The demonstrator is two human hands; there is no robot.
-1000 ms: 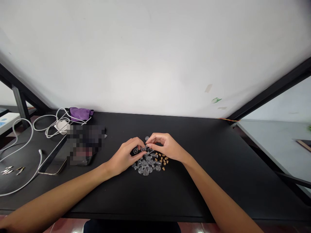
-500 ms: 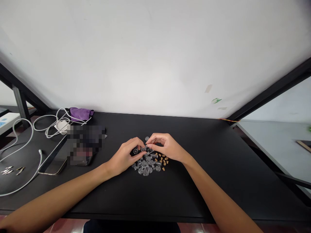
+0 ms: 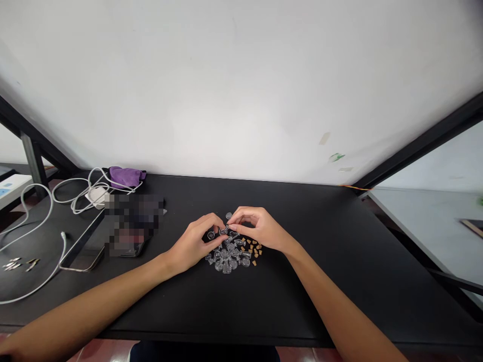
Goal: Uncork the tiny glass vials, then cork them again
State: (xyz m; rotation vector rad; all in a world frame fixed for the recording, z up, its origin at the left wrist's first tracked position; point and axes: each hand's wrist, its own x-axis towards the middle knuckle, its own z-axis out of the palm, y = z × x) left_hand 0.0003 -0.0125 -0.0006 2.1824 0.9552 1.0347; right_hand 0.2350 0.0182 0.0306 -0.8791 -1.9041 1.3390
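Several small clear glass bottles [image 3: 226, 264] lie in a loose pile on the black table [image 3: 302, 301]. Beside them, on the right, are several tiny tan corks [image 3: 255, 251]. My left hand [image 3: 198, 241] is closed in a pinch around one small clear bottle [image 3: 223, 231] above the far side of the pile. The fingertips of my right hand [image 3: 258, 226] are pinched together at that bottle's upper end; whatever is between them is too small to make out. Another clear bottle [image 3: 229, 215] lies just beyond the fingertips.
At the left are a phone [image 3: 83, 251], a white cable [image 3: 45, 286], a white charger [image 3: 97, 195], a purple cloth [image 3: 126, 177] and small metal pieces [image 3: 12, 264]. A white wall [image 3: 234, 100] rises behind the table, with black frame bars [image 3: 422, 146] on both sides.
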